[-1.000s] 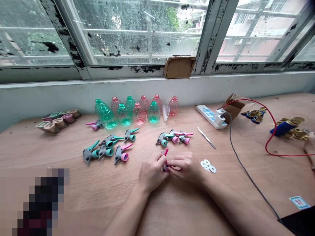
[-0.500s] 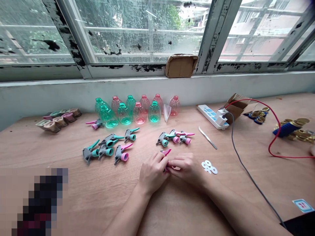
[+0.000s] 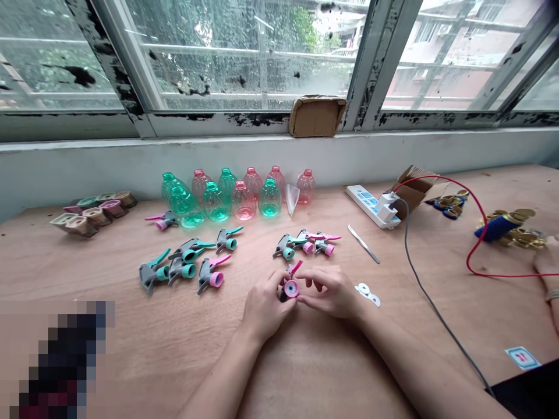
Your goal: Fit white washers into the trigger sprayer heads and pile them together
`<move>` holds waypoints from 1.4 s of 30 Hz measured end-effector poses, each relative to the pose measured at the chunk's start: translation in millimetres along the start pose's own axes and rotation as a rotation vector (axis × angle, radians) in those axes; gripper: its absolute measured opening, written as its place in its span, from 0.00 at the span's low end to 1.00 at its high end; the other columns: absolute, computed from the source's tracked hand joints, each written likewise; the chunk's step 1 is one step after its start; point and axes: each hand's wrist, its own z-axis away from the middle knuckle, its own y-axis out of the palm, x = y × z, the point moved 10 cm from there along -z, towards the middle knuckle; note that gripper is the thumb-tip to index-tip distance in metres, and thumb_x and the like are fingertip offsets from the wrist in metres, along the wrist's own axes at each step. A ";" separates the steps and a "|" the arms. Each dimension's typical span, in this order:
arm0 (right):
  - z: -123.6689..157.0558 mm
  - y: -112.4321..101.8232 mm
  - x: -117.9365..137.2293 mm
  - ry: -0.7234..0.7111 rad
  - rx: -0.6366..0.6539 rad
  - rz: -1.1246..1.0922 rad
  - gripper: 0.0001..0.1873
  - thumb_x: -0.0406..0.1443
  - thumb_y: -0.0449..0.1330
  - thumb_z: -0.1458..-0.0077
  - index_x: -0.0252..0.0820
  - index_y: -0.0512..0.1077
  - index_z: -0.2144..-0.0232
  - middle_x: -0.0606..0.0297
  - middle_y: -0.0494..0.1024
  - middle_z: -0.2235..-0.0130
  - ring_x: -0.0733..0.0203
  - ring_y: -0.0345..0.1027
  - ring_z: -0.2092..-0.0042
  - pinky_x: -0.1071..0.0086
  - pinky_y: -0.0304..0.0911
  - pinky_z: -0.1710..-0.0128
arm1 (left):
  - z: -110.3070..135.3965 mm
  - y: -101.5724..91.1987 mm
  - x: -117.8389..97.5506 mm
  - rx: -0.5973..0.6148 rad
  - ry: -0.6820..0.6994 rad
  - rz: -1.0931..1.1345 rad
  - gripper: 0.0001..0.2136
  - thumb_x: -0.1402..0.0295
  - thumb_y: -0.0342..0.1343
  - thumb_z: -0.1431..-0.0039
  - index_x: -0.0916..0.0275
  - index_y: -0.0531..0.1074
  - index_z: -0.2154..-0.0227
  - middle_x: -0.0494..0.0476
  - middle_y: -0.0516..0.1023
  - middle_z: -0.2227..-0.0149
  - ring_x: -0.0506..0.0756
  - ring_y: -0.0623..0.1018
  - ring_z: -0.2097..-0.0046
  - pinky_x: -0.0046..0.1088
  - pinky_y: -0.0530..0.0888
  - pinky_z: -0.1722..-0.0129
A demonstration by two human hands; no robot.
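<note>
My left hand (image 3: 264, 305) grips a grey spray-trigger head with a pink collar (image 3: 290, 286), its open pink end turned toward me and its pink lever sticking up behind. My right hand (image 3: 328, 293) is curled beside it, fingertips pinching at the collar's right side; what they pinch is too small to tell. Several white washers (image 3: 367, 294) lie just right of my right hand. Three more trigger heads (image 3: 303, 244) lie just beyond my hands.
Green and pink bottles (image 3: 236, 198) stand near the wall, with more trigger heads (image 3: 183, 265) to their front left. Tweezers (image 3: 363, 244), a power strip (image 3: 373, 205) with a grey cable, a red wire and brass parts (image 3: 509, 226) lie to the right. Another person's hand (image 3: 548, 265) shows at the right edge.
I have turned the trigger head so its pink collar opening now faces me. My right fingers have shifted to the collar's side. The other person's hand has come further in at the right edge.
</note>
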 end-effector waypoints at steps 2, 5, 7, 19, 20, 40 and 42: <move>0.2 3.6 -0.5 0.005 0.025 -0.007 0.19 0.42 0.65 0.48 0.43 0.72 0.54 0.66 0.76 0.70 0.68 0.62 0.77 0.73 0.59 0.75 | 0.0 0.9 -0.2 0.015 -0.002 0.004 0.11 0.67 0.60 0.49 0.56 0.71 0.61 0.52 0.76 0.61 0.55 0.75 0.61 0.27 0.68 0.66; -0.4 11.3 2.5 0.013 0.059 -0.004 0.20 0.43 0.65 0.48 0.43 0.72 0.54 0.63 0.78 0.66 0.66 0.66 0.73 0.72 0.61 0.72 | 0.5 2.0 -2.1 0.023 0.006 -0.016 0.12 0.66 0.60 0.49 0.56 0.71 0.60 0.52 0.77 0.62 0.55 0.75 0.62 0.26 0.67 0.67; -0.8 16.3 4.4 0.021 0.081 0.010 0.18 0.42 0.65 0.48 0.43 0.72 0.56 0.62 0.78 0.64 0.63 0.69 0.69 0.71 0.62 0.69 | 0.9 2.5 -4.5 0.019 0.025 -0.031 0.13 0.68 0.59 0.49 0.55 0.71 0.59 0.52 0.77 0.62 0.55 0.75 0.63 0.26 0.67 0.67; 4.5 19.2 -10.9 0.068 0.095 0.034 0.15 0.33 0.63 0.53 0.43 0.73 0.60 0.67 0.77 0.71 0.65 0.67 0.74 0.72 0.60 0.71 | 1.2 0.5 -4.5 0.008 0.067 0.043 0.21 0.73 0.57 0.53 0.55 0.67 0.53 0.49 0.74 0.65 0.53 0.74 0.64 0.26 0.68 0.64; 5.1 20.6 -11.2 0.072 0.101 0.030 0.16 0.32 0.63 0.54 0.43 0.73 0.59 0.67 0.76 0.72 0.65 0.66 0.74 0.72 0.60 0.71 | 1.5 -0.1 -4.0 0.007 0.064 0.063 0.21 0.73 0.57 0.53 0.55 0.67 0.53 0.49 0.74 0.65 0.53 0.74 0.65 0.26 0.68 0.65; -40.3 -18.4 -72.7 0.319 -0.193 0.063 0.12 0.37 0.61 0.47 0.44 0.74 0.59 0.66 0.78 0.67 0.63 0.68 0.71 0.71 0.64 0.69 | -7.1 -34.4 33.6 -0.302 -0.096 0.497 0.10 0.62 0.54 0.43 0.60 0.65 0.61 0.46 0.66 0.74 0.50 0.67 0.72 0.24 0.64 0.72; -38.4 -9.2 -65.6 0.273 -0.132 0.112 0.12 0.36 0.61 0.47 0.45 0.74 0.58 0.64 0.79 0.64 0.63 0.69 0.69 0.71 0.64 0.67 | -7.7 -32.8 32.1 -0.286 -0.087 0.483 0.10 0.62 0.54 0.43 0.60 0.65 0.61 0.46 0.66 0.74 0.50 0.67 0.72 0.24 0.64 0.71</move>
